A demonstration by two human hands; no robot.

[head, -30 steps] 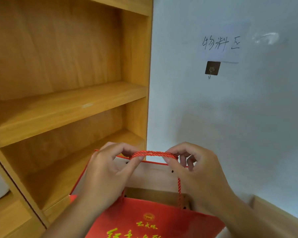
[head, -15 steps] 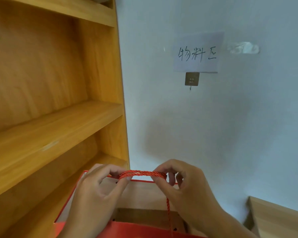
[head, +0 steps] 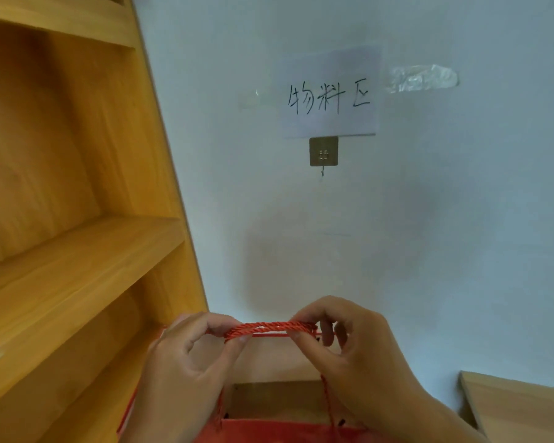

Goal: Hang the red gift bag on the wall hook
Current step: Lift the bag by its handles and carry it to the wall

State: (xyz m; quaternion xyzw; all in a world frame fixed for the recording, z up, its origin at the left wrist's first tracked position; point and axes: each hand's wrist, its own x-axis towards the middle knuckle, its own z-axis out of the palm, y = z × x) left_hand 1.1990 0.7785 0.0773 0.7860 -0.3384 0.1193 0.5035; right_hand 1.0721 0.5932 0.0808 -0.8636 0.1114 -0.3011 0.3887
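Red gift bag: twisted cord handles pinched taut.

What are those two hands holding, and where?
The red gift bag, by its rope handles: left hand and right hand each pinch one end.

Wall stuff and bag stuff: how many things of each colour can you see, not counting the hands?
Red: 1, the gift bag with its rope handles
White: 1, the paper sign
Clear: 1, the tape scrap
Metal-coloured: 1, the wall hook
Wood-coloured: 2, the shelf unit and the board
Total: 6
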